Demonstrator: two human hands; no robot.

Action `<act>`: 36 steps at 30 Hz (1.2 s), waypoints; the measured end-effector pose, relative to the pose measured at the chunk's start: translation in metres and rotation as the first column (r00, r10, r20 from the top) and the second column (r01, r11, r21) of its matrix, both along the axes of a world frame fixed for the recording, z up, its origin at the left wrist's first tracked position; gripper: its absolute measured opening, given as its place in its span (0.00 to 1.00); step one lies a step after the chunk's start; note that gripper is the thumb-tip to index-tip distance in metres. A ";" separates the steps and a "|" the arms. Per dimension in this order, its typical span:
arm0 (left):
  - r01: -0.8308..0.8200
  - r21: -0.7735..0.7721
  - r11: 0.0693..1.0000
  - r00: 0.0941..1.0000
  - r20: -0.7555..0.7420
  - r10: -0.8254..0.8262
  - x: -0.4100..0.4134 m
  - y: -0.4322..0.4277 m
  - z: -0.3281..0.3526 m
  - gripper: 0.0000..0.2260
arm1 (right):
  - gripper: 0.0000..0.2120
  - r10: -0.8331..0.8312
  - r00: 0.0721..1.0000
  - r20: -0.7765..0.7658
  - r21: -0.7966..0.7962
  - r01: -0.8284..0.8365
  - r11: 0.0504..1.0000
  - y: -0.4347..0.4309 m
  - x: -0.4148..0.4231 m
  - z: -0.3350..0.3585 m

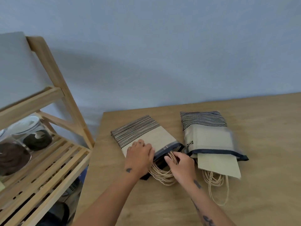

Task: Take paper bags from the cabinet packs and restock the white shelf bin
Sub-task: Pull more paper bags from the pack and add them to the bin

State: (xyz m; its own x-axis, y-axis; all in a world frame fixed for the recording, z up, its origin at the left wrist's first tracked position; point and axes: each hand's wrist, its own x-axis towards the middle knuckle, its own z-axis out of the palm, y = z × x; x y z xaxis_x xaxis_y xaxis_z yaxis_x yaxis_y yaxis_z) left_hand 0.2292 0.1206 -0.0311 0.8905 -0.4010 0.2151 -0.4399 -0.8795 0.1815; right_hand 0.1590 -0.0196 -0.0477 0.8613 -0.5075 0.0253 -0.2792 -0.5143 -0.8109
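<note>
At the near edge of the worktop [268, 144], two bare forearms reach in toward the left pack of paper bags [146, 132]. This pack lies flat near the worktop's left edge, its striped end pointing at the far left corner and its open plastic mouth facing the person. The right hand [180, 165] is at that mouth, its fingers curled round the bundle of twine handles [162, 175] that spills out toward the near edge. The left hand [139, 156] rests on top of the pack just beside the mouth, with its fingers bent toward the dark rim of the wrap. I cannot tell whether they press flat or pinch the plastic.

Just to the right, apart from the first, the right pack [208, 136] lies in its clear wrap with its striped end toward the far edge. One plain brown bag [218, 165] sticks halfway out of its open end, and its looped handles [216, 185] trail toward the near edge.

Beyond the worktop's left edge stands a wooden shelf unit [53, 75]. Glass jars [38, 136] with dark contents sit on a slatted level, and the white bin [14, 62] sits on the level above. A pale blue wall [162, 46] is behind everything.
</note>
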 end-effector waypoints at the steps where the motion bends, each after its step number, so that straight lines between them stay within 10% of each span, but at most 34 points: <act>1: 0.059 -0.028 0.998 0.997 -0.038 -0.060 0.009 0.000 0.003 0.16 | 0.21 -0.002 1.000 -0.021 -0.024 0.002 1.000 0.002 0.001 0.001; 15: 0.419 -0.073 0.905 0.856 -0.299 -0.421 0.077 -0.003 -0.016 0.18 | 0.13 -0.095 0.977 -0.193 -0.247 0.045 0.968 0.018 0.017 0.003; 36: 0.388 -0.007 0.922 0.851 -0.382 -0.361 0.081 -0.008 -0.026 0.26 | 0.16 0.038 0.963 -0.269 -0.262 -0.111 0.959 -0.007 0.014 0.012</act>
State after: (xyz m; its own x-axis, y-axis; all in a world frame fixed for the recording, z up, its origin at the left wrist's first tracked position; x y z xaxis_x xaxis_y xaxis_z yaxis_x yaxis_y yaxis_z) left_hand 0.3104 0.1129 -0.0570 0.6781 -0.7219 -0.1384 -0.6512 -0.6773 0.3422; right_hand 0.1727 -0.0264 -0.0358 0.8915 -0.4469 -0.0747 -0.4126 -0.7325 -0.5416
